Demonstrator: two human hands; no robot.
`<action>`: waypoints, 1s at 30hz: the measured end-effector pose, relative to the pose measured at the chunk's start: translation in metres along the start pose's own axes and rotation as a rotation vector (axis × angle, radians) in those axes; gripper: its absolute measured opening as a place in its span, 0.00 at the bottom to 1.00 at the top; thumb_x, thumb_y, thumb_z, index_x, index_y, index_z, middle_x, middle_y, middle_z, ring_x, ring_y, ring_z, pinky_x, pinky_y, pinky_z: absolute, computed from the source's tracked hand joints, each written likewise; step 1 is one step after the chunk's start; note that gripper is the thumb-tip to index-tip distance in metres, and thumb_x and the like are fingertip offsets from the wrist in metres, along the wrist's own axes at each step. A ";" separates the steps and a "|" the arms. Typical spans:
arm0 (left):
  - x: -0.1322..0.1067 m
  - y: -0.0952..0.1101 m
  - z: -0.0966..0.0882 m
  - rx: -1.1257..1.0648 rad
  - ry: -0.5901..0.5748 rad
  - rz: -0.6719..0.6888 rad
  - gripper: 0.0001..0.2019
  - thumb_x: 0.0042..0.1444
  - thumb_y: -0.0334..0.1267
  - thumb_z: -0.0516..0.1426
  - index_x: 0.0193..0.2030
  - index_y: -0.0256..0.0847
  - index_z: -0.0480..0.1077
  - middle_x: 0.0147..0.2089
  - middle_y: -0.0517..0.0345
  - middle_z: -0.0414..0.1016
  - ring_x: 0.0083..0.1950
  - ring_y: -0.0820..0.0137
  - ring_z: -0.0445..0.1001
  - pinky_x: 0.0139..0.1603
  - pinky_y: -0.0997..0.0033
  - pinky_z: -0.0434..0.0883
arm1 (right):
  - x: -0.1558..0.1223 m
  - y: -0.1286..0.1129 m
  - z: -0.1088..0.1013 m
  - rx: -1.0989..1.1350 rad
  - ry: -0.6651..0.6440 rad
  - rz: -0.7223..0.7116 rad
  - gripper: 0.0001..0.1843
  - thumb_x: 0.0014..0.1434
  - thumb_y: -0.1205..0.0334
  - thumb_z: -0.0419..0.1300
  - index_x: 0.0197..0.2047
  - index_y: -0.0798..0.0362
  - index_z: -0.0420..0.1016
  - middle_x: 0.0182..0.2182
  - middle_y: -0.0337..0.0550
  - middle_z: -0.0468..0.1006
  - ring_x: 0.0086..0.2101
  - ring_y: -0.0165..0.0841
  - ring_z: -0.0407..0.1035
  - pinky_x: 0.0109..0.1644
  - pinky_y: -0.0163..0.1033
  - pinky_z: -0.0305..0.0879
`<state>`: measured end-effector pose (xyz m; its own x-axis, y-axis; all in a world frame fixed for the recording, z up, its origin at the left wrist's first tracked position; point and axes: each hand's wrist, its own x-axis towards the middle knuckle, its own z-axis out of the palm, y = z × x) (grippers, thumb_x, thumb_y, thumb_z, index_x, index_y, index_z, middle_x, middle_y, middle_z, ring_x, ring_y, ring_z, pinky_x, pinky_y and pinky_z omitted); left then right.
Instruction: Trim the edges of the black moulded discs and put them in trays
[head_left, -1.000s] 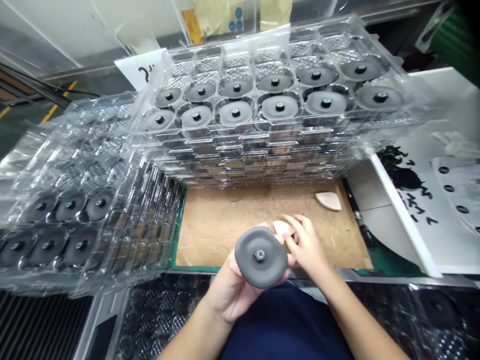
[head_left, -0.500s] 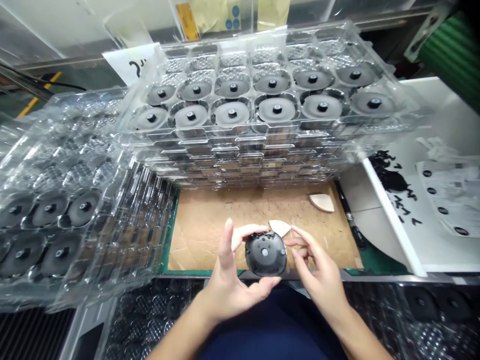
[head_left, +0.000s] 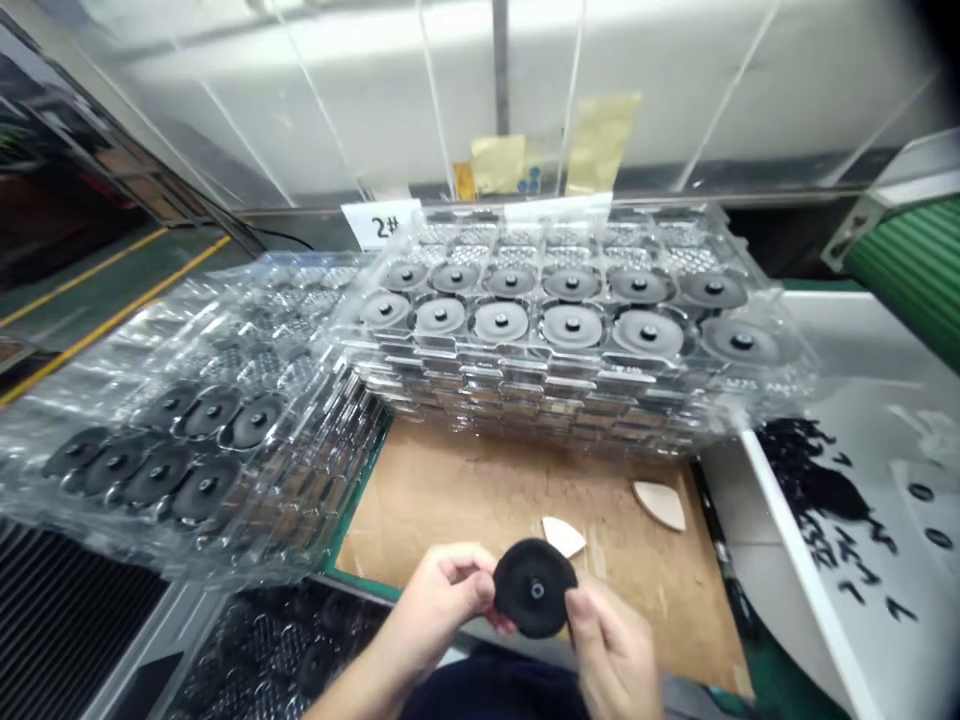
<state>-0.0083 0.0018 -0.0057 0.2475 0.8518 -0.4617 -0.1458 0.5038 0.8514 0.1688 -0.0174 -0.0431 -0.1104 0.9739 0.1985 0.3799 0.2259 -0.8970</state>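
Note:
A round black disc part (head_left: 535, 588) with a small hub in its middle is held low in the view, over the front edge of a brown cardboard sheet (head_left: 465, 495). My left hand (head_left: 439, 600) pinches its left rim with curled fingers. My right hand (head_left: 611, 640) grips its right and lower rim. Two small pale wedge-shaped pieces (head_left: 563, 535) (head_left: 660, 503) lie on the cardboard just beyond the disc.
A stack of clear plastic trays (head_left: 780, 385) holding grey discs stands behind the cardboard. Another stack of trays (head_left: 315, 440) with dark discs sits at the left. At the right, a white tray (head_left: 795, 560) holds black scraps. A green ribbed surface (head_left: 915, 265) shows far right.
The view has tilted up, so the hands sit lower in the picture. The disc stays dark side up; my right hand has closed onto its rim, and my left fingers have curled in.

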 end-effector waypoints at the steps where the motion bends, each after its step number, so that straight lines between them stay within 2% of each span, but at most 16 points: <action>1: 0.000 0.005 -0.003 0.037 0.028 0.015 0.23 0.41 0.60 0.61 0.24 0.39 0.75 0.17 0.59 0.74 0.20 0.70 0.71 0.26 0.71 0.69 | -0.002 0.003 0.004 -0.001 -0.014 -0.011 0.29 0.68 0.52 0.41 0.20 0.53 0.68 0.17 0.39 0.67 0.18 0.28 0.63 0.21 0.31 0.59; 3: -0.002 0.025 -0.011 0.118 0.066 0.040 0.18 0.42 0.54 0.64 0.21 0.38 0.76 0.18 0.58 0.75 0.20 0.71 0.71 0.25 0.74 0.68 | -0.002 0.015 0.009 -0.002 -0.020 -0.014 0.32 0.68 0.48 0.38 0.21 0.53 0.69 0.16 0.38 0.68 0.16 0.28 0.63 0.20 0.31 0.59; 6: -0.004 0.078 -0.021 0.314 0.113 0.125 0.09 0.42 0.43 0.66 0.22 0.39 0.78 0.21 0.56 0.77 0.25 0.72 0.72 0.28 0.76 0.67 | 0.002 0.043 0.007 -0.043 0.017 0.016 0.30 0.67 0.49 0.41 0.20 0.52 0.68 0.13 0.36 0.67 0.15 0.28 0.64 0.20 0.30 0.59; 8: 0.000 0.120 -0.019 0.654 0.189 0.297 0.08 0.47 0.43 0.63 0.26 0.42 0.79 0.25 0.55 0.80 0.28 0.69 0.74 0.31 0.74 0.68 | 0.003 0.065 0.005 -0.089 0.060 0.029 0.29 0.66 0.48 0.45 0.17 0.52 0.66 0.12 0.35 0.66 0.15 0.29 0.64 0.20 0.30 0.59; 10: 0.015 0.160 -0.008 0.878 0.240 0.513 0.07 0.48 0.43 0.62 0.28 0.44 0.80 0.30 0.55 0.82 0.32 0.66 0.76 0.35 0.70 0.69 | 0.001 0.084 0.005 -0.130 0.107 0.023 0.31 0.65 0.46 0.45 0.16 0.52 0.65 0.12 0.36 0.67 0.15 0.29 0.65 0.21 0.31 0.59; 12: 0.042 0.196 0.011 1.048 0.239 0.717 0.07 0.48 0.42 0.62 0.29 0.43 0.79 0.30 0.55 0.82 0.32 0.67 0.75 0.36 0.69 0.69 | -0.003 0.098 0.008 -0.165 0.156 0.004 0.32 0.66 0.45 0.43 0.16 0.52 0.65 0.12 0.37 0.67 0.16 0.29 0.65 0.21 0.31 0.59; 14: 0.080 0.225 0.035 1.164 0.208 0.847 0.09 0.50 0.43 0.60 0.32 0.41 0.79 0.32 0.54 0.82 0.32 0.68 0.75 0.38 0.69 0.68 | -0.007 0.106 0.013 -0.200 0.203 -0.022 0.32 0.66 0.46 0.43 0.16 0.52 0.66 0.13 0.38 0.67 0.16 0.29 0.64 0.22 0.31 0.58; 17: 0.149 0.256 0.075 1.234 0.165 0.893 0.12 0.53 0.42 0.58 0.36 0.37 0.78 0.38 0.51 0.81 0.39 0.67 0.76 0.44 0.67 0.68 | -0.010 0.111 0.019 -0.251 0.258 -0.057 0.32 0.67 0.49 0.43 0.15 0.53 0.66 0.13 0.39 0.67 0.16 0.28 0.63 0.23 0.32 0.56; 20: 0.213 0.269 0.114 1.263 0.173 0.889 0.13 0.55 0.42 0.57 0.38 0.32 0.76 0.39 0.48 0.80 0.43 0.64 0.75 0.47 0.64 0.68 | -0.009 0.115 0.022 -0.291 0.297 -0.083 0.32 0.68 0.52 0.41 0.15 0.53 0.64 0.12 0.38 0.66 0.16 0.27 0.62 0.22 0.32 0.54; 22: 0.246 0.266 0.136 1.296 0.183 0.859 0.13 0.57 0.42 0.56 0.40 0.33 0.74 0.41 0.50 0.78 0.44 0.64 0.75 0.48 0.59 0.70 | -0.008 0.118 0.023 -0.309 0.315 -0.098 0.31 0.68 0.54 0.41 0.15 0.53 0.64 0.13 0.38 0.66 0.16 0.26 0.62 0.22 0.32 0.54; 24: 0.269 0.257 0.151 1.335 0.181 0.826 0.13 0.58 0.43 0.55 0.44 0.36 0.71 0.45 0.52 0.76 0.44 0.65 0.74 0.46 0.56 0.72 | -0.008 0.120 0.024 -0.319 0.322 -0.110 0.30 0.68 0.56 0.43 0.15 0.53 0.64 0.13 0.37 0.66 0.16 0.26 0.62 0.22 0.32 0.54; 25: 0.276 0.252 0.156 1.353 0.185 0.823 0.13 0.59 0.43 0.55 0.46 0.37 0.70 0.47 0.52 0.74 0.46 0.64 0.74 0.47 0.54 0.72 | -0.008 0.121 0.024 -0.321 0.320 -0.115 0.29 0.68 0.57 0.44 0.16 0.53 0.64 0.14 0.36 0.66 0.17 0.25 0.62 0.22 0.31 0.54; 27: 0.281 0.242 0.159 1.386 0.206 0.857 0.13 0.59 0.40 0.55 0.47 0.36 0.70 0.55 0.48 0.71 0.56 0.59 0.69 0.55 0.48 0.66 | -0.010 0.123 0.024 -0.317 0.306 -0.121 0.25 0.67 0.58 0.48 0.19 0.55 0.64 0.15 0.33 0.66 0.18 0.24 0.62 0.22 0.30 0.57; 29: 0.273 0.238 0.154 1.419 0.219 0.920 0.11 0.57 0.36 0.56 0.46 0.35 0.71 0.65 0.43 0.61 0.68 0.54 0.53 0.65 0.45 0.53 | -0.013 0.127 0.023 -0.303 0.285 -0.124 0.21 0.66 0.58 0.52 0.21 0.56 0.65 0.17 0.31 0.66 0.19 0.23 0.63 0.23 0.30 0.60; 30: 0.264 0.238 0.149 1.435 0.212 0.947 0.11 0.55 0.33 0.57 0.45 0.34 0.72 0.69 0.41 0.53 0.71 0.53 0.44 0.67 0.46 0.46 | -0.014 0.128 0.023 -0.293 0.275 -0.126 0.20 0.65 0.58 0.53 0.22 0.56 0.65 0.18 0.30 0.66 0.20 0.23 0.63 0.24 0.30 0.61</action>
<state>0.1652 0.3249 0.1122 0.4496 0.8146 0.3665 0.7741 -0.5600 0.2951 0.1977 -0.0024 -0.1699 0.0612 0.8994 0.4328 0.6283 0.3022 -0.7169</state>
